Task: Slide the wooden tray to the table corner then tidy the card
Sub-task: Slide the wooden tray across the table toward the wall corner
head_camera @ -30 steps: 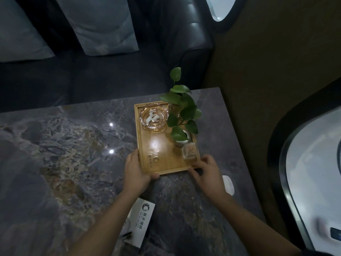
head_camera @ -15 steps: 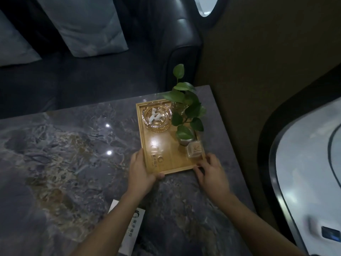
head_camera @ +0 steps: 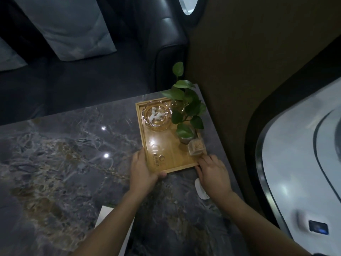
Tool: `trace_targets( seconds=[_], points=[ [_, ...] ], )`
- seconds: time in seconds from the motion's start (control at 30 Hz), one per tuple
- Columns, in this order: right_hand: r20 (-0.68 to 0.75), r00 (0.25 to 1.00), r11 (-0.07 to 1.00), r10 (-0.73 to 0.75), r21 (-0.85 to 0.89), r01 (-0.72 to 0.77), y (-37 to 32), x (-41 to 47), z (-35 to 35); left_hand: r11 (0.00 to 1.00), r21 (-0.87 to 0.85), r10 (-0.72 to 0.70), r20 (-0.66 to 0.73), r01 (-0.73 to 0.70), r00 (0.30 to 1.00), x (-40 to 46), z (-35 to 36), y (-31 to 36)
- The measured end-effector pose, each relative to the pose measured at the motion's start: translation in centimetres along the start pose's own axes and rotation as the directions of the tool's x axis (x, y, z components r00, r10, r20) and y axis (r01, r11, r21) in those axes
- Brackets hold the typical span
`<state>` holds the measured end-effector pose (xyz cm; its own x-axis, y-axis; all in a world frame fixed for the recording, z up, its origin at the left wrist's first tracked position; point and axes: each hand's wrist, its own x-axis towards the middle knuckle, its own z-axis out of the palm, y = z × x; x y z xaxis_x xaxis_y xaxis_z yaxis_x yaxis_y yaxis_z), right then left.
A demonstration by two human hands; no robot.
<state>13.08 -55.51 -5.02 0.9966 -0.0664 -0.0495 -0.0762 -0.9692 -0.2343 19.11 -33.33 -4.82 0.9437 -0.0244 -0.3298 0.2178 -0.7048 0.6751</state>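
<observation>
The wooden tray (head_camera: 167,159) lies on the dark marble table (head_camera: 64,163), close to its far right corner. On it stand a glass ashtray (head_camera: 156,115), a small potted plant (head_camera: 186,111) and a clear toothpick box (head_camera: 196,148). My left hand (head_camera: 143,171) grips the tray's near left corner, thumb under the front edge. My right hand (head_camera: 214,172) holds the near right corner. A white card (head_camera: 103,216) lies near the table's front, mostly hidden under my left forearm.
A small white oval object (head_camera: 200,191) rests on the table just behind my right wrist. A dark leather sofa (head_camera: 166,43) with pale cushions (head_camera: 70,28) stands beyond the table. A brown wall panel (head_camera: 239,71) runs along the table's right edge.
Both hands have pushed the tray farther away and to the right, toward the table's far right corner. The grip on both near corners is unchanged.
</observation>
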Motion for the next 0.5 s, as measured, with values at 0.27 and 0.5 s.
trace_targets(
  seconds=[0.27, 0.5],
  points=[
    [0.113, 0.993, 0.998, 0.018, -0.053, -0.012, 1.2, 0.0, -0.7, 0.999, 0.049, -0.002, 0.009, 0.002, 1.0, 0.3, 1.1, 1.7],
    [0.156, 0.986, 0.997, 0.059, -0.055, -0.051, 1.9, 0.0, -1.4, 0.996, 0.085, -0.017, 0.027, 0.015, 0.999, 0.6, 2.0, 2.9]
  ],
)
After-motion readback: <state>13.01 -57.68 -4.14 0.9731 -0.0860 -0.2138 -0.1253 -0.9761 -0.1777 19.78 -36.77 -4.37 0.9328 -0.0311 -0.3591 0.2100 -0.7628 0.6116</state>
